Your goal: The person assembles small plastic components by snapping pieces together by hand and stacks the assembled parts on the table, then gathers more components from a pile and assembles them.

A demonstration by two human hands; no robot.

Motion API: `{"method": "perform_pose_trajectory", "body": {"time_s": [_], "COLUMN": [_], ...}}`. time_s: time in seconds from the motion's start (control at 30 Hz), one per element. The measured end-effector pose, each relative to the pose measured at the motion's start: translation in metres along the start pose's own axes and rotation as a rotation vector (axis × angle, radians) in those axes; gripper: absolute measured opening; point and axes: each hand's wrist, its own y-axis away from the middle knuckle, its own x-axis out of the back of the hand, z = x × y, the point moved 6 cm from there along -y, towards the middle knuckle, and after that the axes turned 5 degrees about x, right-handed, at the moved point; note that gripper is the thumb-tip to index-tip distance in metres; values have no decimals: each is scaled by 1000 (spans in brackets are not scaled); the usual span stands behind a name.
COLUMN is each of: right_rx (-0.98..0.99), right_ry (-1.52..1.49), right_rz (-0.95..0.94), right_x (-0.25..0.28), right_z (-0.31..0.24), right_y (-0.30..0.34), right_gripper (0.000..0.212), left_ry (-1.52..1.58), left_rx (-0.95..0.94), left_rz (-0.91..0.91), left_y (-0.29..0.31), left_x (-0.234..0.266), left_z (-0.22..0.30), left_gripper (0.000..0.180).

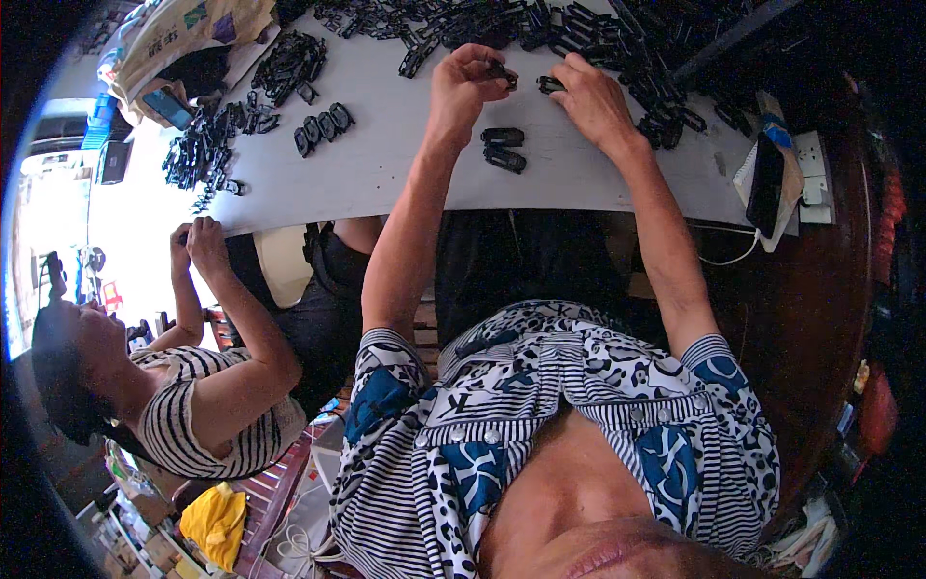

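Observation:
My left hand (461, 95) is raised over the white table and pinches a small black plastic part (500, 71) between thumb and fingers. Across a small gap, my right hand (586, 104) grips another small black part (550, 85) at its fingertips. Both parts are partly covered by the fingers, so their exact kind is unclear. Just below my hands, two oblong black frame-like pieces (503, 158) lie close together on the table (405, 179). Beyond my hands spreads a large heap of similar black pieces (453, 27).
Left of me a short row of black pieces (324, 129) stands near more piles (289, 68). A co-worker (217, 405) in a striped top sits at the left, hands at the table edge. A bag (183, 48) lies far left; a phone (767, 183) and power strip (815, 179) are right.

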Motion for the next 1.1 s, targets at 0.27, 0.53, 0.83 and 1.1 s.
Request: {"method": "perform_pose_trajectory", "body": {"time_s": [0.27,0.53,0.83,1.1], "right_rx": [69,220,283,248], "right_ry": [-304,-296,-222,-198], "right_rz": [115,91,37,-121], "right_x": [9,3,-6,2], "right_z": [-15,-36,-42,-51], "right_y": [0,-15,-21,-16], "right_gripper": [26,25,25,22], "left_ry": [-958,-973,-966,-663], "left_rx": [-402,-430,-477,-228], "left_rz": [193,206,213,126], "left_y": [16,23,24,16], "left_x": [11,17,17,29], "left_z": [10,13,11,11], "left_gripper": [32,33,31,28]}}
